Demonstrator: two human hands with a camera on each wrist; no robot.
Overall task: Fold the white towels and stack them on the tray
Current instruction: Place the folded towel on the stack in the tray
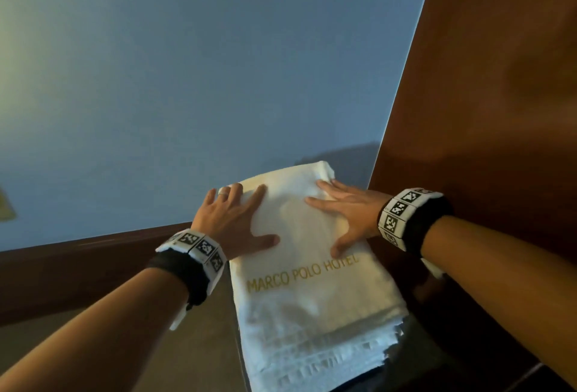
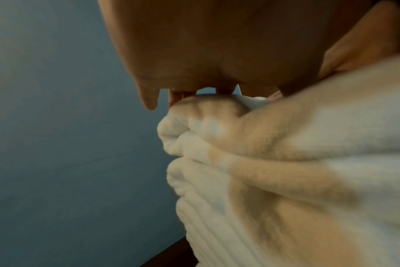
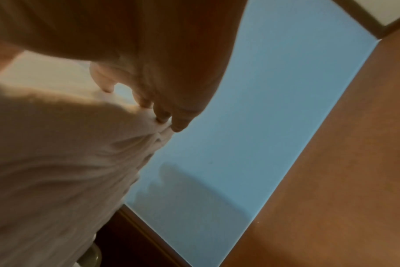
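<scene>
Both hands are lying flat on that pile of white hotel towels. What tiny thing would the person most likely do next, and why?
Probably lift both palms straight off. The left hand and right hand press flat, fingers spread, on the top towel, which already lies folded and roughly square on the towel stack. Little seems left to smooth. The tray itself is hidden.

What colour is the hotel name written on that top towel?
Gold, on the white top towel. The lettering shows best in the head view, just below both hands.

The towel stack (image 1: 315, 298) is white, lettered in gold (a hotel name). Behind the stack the wall (image 1: 187, 79) is blue; right of it, a reddish-brown panel (image 1: 499, 79).
</scene>
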